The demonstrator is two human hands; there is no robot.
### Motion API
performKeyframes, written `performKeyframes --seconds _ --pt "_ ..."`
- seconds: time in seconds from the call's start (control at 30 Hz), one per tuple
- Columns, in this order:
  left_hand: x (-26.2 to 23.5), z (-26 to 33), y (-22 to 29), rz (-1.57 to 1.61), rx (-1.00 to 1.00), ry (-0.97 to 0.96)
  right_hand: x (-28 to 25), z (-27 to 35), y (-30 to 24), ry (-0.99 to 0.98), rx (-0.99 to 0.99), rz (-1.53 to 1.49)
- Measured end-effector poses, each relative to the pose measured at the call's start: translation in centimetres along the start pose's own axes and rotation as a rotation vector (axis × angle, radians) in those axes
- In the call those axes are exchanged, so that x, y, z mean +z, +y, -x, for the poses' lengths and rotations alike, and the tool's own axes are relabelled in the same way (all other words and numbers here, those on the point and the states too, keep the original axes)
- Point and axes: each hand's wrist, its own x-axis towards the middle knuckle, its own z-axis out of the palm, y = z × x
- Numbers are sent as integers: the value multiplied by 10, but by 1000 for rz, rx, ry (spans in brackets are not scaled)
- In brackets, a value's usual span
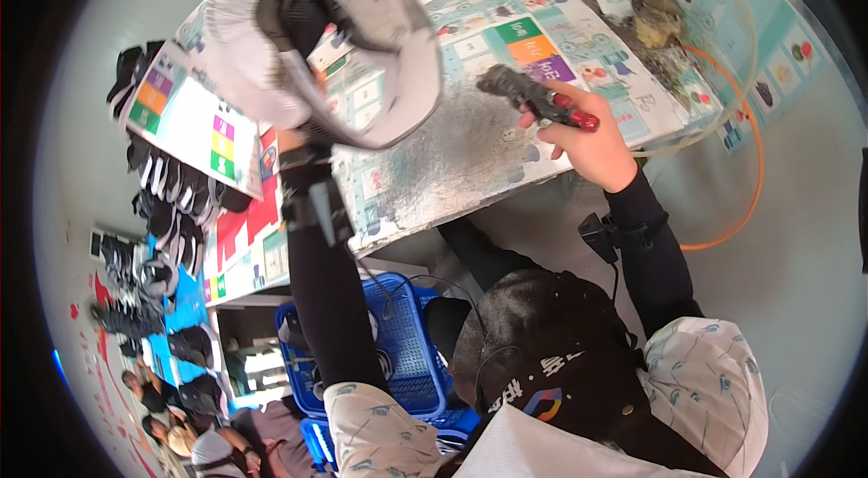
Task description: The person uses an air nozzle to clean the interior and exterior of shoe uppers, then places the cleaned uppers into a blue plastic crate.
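At the upper left, a grey and white shoe upper (389, 3) is held up above the table, its padded collar opening toward me. A pleated, stitched edge runs along its left side. My left hand (291, 140) is closed on it from below, with most of the fingers hidden behind the material. To the right, my right hand (592, 139) is closed round a hand tool (533, 98) with a red handle end and a dark, worn head. That head points left toward the shoe upper, apart from it, over the tabletop.
The printed table (425, 184) has a dark, smudged patch near its front edge. An orange hose (761, 161) loops down at the right. A sloped board (194, 116) and several dark shoes (172, 198) are at the left. Blue baskets (407, 342) stand below the table.
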Motion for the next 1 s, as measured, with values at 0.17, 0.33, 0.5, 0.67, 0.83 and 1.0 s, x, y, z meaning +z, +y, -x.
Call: performKeyframes --seconds 0.17,0.33,0.5,0.67,0.83,1.0 --pt "151 36 -81 -73 371 88 1 -10 21 68 -4 314" --pt "54 39 -55 -480 370 -165 33 -15 15 21 -195 480" --pt "117 61 -1 -380 -148 -255 19 -23 19 49 -160 534" --pt "131 60 6 -466 -226 -199 34 -26 20 -112 -56 546" --pt "127 52 8 -537 -217 -278 33 -20 11 -17 -48 541" --pt "137 55 7 -501 -160 -277 30 -17 20 -133 -78 540"
